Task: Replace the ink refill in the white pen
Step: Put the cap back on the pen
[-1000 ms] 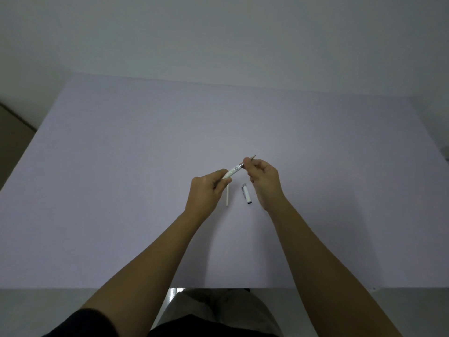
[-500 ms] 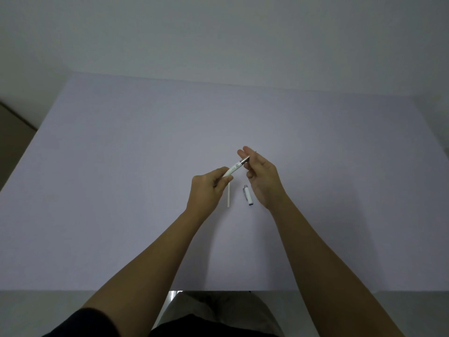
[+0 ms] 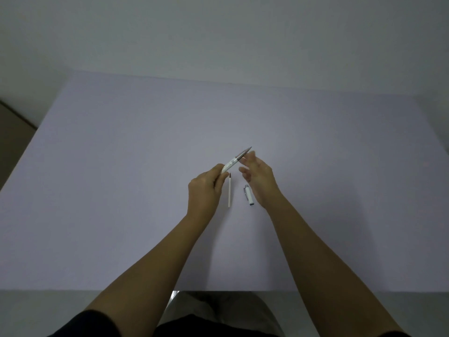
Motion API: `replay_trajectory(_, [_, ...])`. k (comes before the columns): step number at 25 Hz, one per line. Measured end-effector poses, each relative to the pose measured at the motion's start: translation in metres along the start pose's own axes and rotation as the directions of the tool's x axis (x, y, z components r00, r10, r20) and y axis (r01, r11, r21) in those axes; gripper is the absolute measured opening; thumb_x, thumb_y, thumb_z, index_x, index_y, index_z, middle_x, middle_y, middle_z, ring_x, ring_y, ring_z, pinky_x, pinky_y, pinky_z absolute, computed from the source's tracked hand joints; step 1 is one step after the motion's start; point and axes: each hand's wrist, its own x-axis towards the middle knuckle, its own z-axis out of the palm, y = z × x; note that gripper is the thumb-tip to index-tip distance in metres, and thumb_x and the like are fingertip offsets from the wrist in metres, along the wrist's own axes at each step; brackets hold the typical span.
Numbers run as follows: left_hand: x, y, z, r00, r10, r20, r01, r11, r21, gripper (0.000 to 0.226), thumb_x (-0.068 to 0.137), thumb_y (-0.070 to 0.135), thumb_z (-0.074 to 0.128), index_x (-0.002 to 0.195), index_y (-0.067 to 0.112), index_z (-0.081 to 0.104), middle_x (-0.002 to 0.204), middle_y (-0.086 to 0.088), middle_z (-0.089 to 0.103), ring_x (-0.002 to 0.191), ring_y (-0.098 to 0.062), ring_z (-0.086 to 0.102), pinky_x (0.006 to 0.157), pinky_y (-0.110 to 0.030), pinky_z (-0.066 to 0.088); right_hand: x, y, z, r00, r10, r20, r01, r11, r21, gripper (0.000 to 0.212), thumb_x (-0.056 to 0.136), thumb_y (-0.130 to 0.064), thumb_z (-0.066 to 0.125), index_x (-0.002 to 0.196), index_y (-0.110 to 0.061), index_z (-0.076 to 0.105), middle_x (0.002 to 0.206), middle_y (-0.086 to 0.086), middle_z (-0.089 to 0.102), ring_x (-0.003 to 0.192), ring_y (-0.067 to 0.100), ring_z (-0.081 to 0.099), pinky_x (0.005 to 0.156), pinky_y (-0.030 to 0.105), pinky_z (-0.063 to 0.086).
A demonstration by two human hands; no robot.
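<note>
My left hand (image 3: 205,190) grips the lower end of the white pen barrel (image 3: 233,161), which points up and to the right with its grey metal tip (image 3: 246,151) showing. My right hand (image 3: 258,180) hovers just right of the tip, fingers spread, holding nothing. A thin white ink refill (image 3: 229,190) lies on the table between my hands. The white pen cap (image 3: 249,195), with a silver end, lies beside my right wrist.
The work surface is a pale lilac table (image 3: 121,166) that meets a plain wall at the back. Its near edge runs above my lap. A brown floor strip (image 3: 12,127) shows at the left.
My right hand has let go of the pen tip and opened its fingers, drawing slightly away. The left hand keeps holding the barrel, now tilted a bit higher.
</note>
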Motion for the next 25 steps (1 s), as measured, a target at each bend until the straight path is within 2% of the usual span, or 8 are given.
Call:
replay_trajectory(2, [0.003, -0.002, -0.003, 0.999, -0.042, -0.004, 0.042, 0.997, -0.059, 0.012, 0.091, 0.023, 0.057, 0.093, 0.014, 0.064, 0.053, 0.000, 0.041, 0.047, -0.017, 0.036, 0.048, -0.027, 0.030, 0.005, 0.019, -0.008, 0.988, -0.009, -0.152, -0.042, 0.943, -0.329, 0.035, 0.093, -0.041, 0.048, 0.107, -0.014, 0.064, 0.106, 0.005, 0.068, 0.082, 0.012, 0.062, 0.077, 0.018, 0.051])
replay_trajectory(4, [0.004, -0.003, -0.006, 0.997, -0.076, -0.006, 0.075, 0.991, -0.107, 0.010, 0.090, 0.024, 0.058, 0.092, 0.015, 0.064, 0.053, 0.004, 0.040, 0.046, -0.013, 0.033, 0.049, -0.023, 0.029, 0.006, 0.041, -0.015, 0.984, -0.065, -0.168, -0.072, 0.715, -0.696, 0.036, 0.089, -0.033, 0.059, 0.112, -0.006, 0.061, 0.111, 0.015, 0.064, 0.091, 0.022, 0.062, 0.080, 0.023, 0.047])
replay_trajectory(9, [0.008, -0.007, -0.011, 0.996, -0.088, -0.006, 0.087, 0.989, -0.121, 0.011, 0.089, 0.024, 0.059, 0.093, 0.016, 0.065, 0.054, 0.002, 0.042, 0.047, -0.013, 0.034, 0.048, -0.022, 0.029, 0.009, 0.068, -0.019, 0.992, -0.073, -0.106, -0.056, 0.495, -0.867, 0.032, 0.082, -0.018, 0.067, 0.109, -0.001, 0.062, 0.108, 0.019, 0.065, 0.099, 0.032, 0.061, 0.080, 0.032, 0.044])
replay_trajectory(11, [0.007, -0.010, -0.010, 0.997, -0.077, 0.009, 0.078, 0.993, -0.092, 0.012, 0.089, 0.024, 0.059, 0.093, 0.015, 0.065, 0.054, 0.001, 0.043, 0.047, -0.014, 0.035, 0.048, -0.025, 0.030, 0.012, 0.065, -0.019, 0.974, -0.028, -0.225, -0.145, 0.688, -0.711, 0.029, 0.082, -0.017, 0.066, 0.107, -0.002, 0.065, 0.100, 0.015, 0.070, 0.088, 0.027, 0.065, 0.079, 0.030, 0.047])
replay_trajectory(13, [0.002, -0.015, -0.007, 0.997, -0.064, 0.050, 0.066, 0.997, -0.048, 0.012, 0.089, 0.022, 0.059, 0.093, 0.012, 0.065, 0.054, -0.001, 0.048, 0.048, -0.017, 0.040, 0.049, -0.030, 0.034, 0.015, 0.051, -0.019, 0.940, 0.202, -0.274, -0.258, 0.948, -0.186, 0.026, 0.082, -0.011, 0.066, 0.105, -0.001, 0.066, 0.088, 0.012, 0.068, 0.076, 0.018, 0.063, 0.082, 0.029, 0.051])
replay_trajectory(15, [-0.005, -0.020, -0.003, 0.993, -0.067, 0.098, 0.069, 0.998, -0.010, 0.014, 0.089, 0.022, 0.059, 0.092, 0.010, 0.066, 0.056, -0.008, 0.055, 0.049, -0.023, 0.047, 0.050, -0.032, 0.038, 0.019, 0.039, -0.024, 0.935, 0.306, -0.178, -0.261, 0.936, 0.235, 0.007, 0.083, -0.005, 0.066, 0.090, -0.005, 0.066, 0.073, 0.005, 0.067, 0.071, 0.012, 0.062, 0.083, 0.026, 0.052])
replay_trajectory(19, [-0.014, -0.024, 0.002, 0.985, -0.063, 0.163, 0.057, 0.998, 0.041, 0.014, 0.090, 0.021, 0.058, 0.090, 0.009, 0.065, 0.057, -0.014, 0.059, 0.050, -0.029, 0.052, 0.050, -0.035, 0.040, 0.021, 0.019, -0.032, 0.945, 0.284, -0.164, -0.196, 0.890, 0.412, 0.007, 0.084, -0.010, 0.067, 0.085, -0.015, 0.062, 0.073, -0.003, 0.069, 0.072, 0.005, 0.063, 0.064, 0.012, 0.052])
replay_trajectory(25, [-0.010, -0.022, 0.004, 0.983, -0.038, 0.178, 0.027, 0.998, 0.065, 0.013, 0.089, 0.020, 0.059, 0.086, 0.008, 0.063, 0.055, -0.015, 0.055, 0.048, -0.027, 0.044, 0.050, -0.030, 0.034, 0.018, 0.006, -0.029, 0.969, 0.219, -0.110, -0.150, 0.884, 0.444, 0.003, 0.084, -0.016, 0.068, 0.082, -0.017, 0.066, 0.065, -0.011, 0.072, 0.064, -0.002, 0.067, 0.063, 0.011, 0.053])
